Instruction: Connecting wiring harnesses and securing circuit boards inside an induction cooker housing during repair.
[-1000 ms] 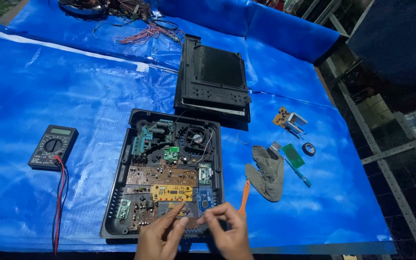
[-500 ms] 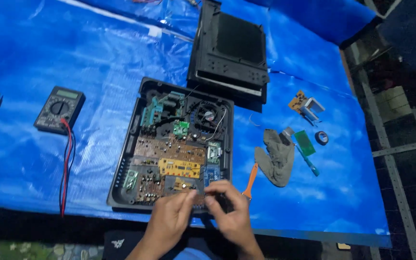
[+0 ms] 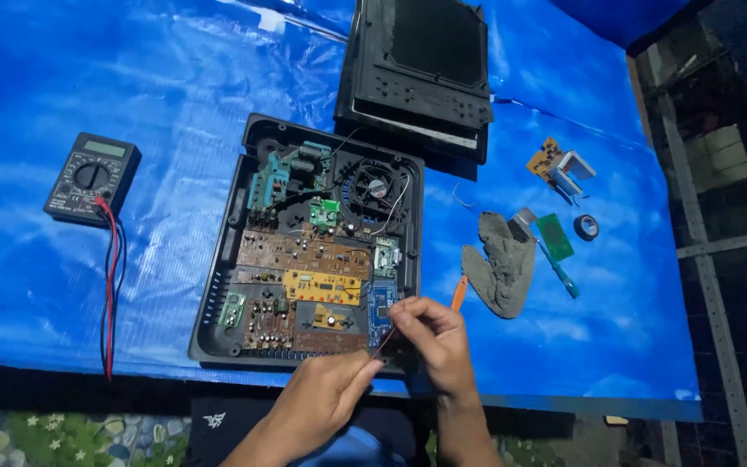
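Note:
An opened black device case (image 3: pixel 222 285) lies on the blue tarp, filled with several circuit boards and a round fan (image 3: pixel 377 188). My right hand (image 3: pixel 436 339) sits at the case's near right corner, fingers pinched beside a small blue board (image 3: pixel 381 308). My left hand (image 3: pixel 328 399) is just below the near edge, fingers pinched on a thin reddish wire (image 3: pixel 384 342) that runs up toward the right hand. Both hands seem to hold that wire.
The black lid (image 3: pixel 421 65) lies beyond the case. A multimeter (image 3: pixel 91 177) with red and black leads is at the left. At the right are a grey rag (image 3: pixel 502 264), an orange tool (image 3: pixel 458 294), a green board (image 3: pixel 554 237), a tape roll (image 3: pixel 586 227) and a small orange board (image 3: pixel 547 160).
The camera has tipped down and closer, so the case sits higher in view. My hands have shifted from the case's near middle toward its near right corner.

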